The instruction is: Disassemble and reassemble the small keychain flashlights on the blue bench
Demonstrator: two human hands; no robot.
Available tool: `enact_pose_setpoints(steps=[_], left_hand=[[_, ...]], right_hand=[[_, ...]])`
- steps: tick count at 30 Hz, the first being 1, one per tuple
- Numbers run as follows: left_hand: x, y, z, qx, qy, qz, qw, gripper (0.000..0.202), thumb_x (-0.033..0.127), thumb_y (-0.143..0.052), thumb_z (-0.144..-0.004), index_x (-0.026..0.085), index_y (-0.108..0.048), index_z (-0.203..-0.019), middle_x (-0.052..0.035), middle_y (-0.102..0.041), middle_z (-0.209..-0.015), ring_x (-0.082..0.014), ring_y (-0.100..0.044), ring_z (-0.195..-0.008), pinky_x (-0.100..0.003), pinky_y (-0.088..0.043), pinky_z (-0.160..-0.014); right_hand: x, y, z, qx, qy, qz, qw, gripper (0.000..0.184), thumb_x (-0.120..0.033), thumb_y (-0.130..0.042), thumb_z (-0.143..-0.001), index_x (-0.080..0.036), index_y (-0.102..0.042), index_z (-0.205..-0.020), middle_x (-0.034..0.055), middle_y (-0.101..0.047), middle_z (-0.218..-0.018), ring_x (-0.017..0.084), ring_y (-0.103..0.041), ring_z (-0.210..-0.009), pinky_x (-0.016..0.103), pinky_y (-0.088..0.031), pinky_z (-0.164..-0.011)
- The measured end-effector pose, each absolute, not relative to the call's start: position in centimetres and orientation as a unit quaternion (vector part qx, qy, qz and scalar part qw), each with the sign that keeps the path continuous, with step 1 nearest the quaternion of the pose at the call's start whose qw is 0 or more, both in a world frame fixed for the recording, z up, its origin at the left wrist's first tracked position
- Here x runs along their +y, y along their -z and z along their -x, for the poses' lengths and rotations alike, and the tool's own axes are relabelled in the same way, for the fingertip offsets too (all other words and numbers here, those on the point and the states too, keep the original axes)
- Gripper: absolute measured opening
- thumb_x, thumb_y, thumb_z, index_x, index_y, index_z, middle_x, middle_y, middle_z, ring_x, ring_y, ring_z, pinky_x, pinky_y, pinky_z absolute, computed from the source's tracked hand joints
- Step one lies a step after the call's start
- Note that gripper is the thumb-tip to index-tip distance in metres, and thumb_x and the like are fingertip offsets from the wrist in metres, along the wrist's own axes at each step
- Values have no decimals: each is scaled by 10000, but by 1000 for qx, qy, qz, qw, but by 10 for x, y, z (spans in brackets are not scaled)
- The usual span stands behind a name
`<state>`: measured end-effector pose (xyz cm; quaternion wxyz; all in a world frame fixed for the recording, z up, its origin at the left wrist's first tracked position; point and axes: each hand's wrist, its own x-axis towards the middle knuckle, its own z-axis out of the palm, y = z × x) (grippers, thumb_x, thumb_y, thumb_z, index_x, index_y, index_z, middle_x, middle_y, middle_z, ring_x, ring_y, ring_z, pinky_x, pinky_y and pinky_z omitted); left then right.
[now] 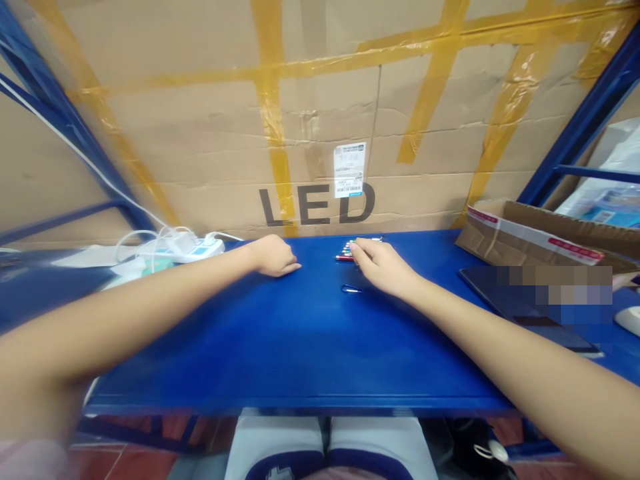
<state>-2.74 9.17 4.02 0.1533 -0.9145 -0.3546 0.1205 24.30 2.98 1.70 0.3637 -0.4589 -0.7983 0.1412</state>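
Far left: a white power strip [187,247] with white cables [131,241] lies on the surface [280,347], near the back edge, with some pale papers [95,257] beside it.
My left hand [274,256]: it rests on the blue surface as a loose fist, fingers curled under, knuckles up. It holds nothing that I can see, and it sits well apart from the power strip on its left and from my other hand.
Back wall: a big cardboard box [320,113] with yellow tape stands behind the surface, printed "LED", with a white label [349,169] just above the letters.
Small coloured items [353,251]: a short row of little pieces lies close to the box, between my two hands but nearer the right one. They are too small for me to tell what they are.
My right hand [383,267]: palm down, fingers together and stretched forward, the fingertips [356,248] touching the row of small items. I cannot tell whether I am pinching one.
Blue clip [351,289]: a small loop of blue wire lies flat on the surface just beside my right hand, on its left.
Right side: a dark flat tablet [505,300] lies on the surface, and behind it is an open carton [530,237] with red-and-white tape.
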Motion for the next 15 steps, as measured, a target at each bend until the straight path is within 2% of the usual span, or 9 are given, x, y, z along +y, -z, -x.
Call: enact_pose_setpoints(steps=[4, 8, 12, 15], left_hand=[[93, -43, 36, -387, -110, 907, 123, 603, 610, -327, -948, 212, -749, -784, -124, -731, -742, -232, -639, -669, -315, -341, -638], [94, -55, 43, -436, -90, 888, 117, 613, 650, -351, -924, 198, -746, -800, -115, -711, -718, -223, -625, -669, -312, -343, -665], [90, -67, 45, -454, -94, 874, 147, 576, 551, -302, -960, 172, -702, -790, -119, -709, -783, -230, -625, -699, -314, -346, -646], [75, -65, 34, -453, -46, 886, 91, 451, 448, -313, -972, 184, -659, -854, -88, -716, -874, -218, -632, -748, -305, -367, -637]], right_hand=[[29, -18, -243, -800, -135, 458, 362, 371, -403, -361, -997, -227, -429, -678, 12, -564, -687, 175, -522, -683, 293, -375, -682], [29, -19, -244, -802, -132, 461, 357, 361, -395, -365, -996, -227, -431, -684, 16, -586, -713, 174, -530, -694, 289, -371, -679], [30, -18, -244, -803, -135, 475, 332, 333, -376, -370, -994, -220, -466, -716, 25, -613, -746, 174, -542, -706, 282, -374, -674], [31, -18, -244, -822, -140, 471, 288, 329, -359, -381, -988, -205, -513, -729, 49, -655, -807, 180, -571, -742, 283, -392, -695]])
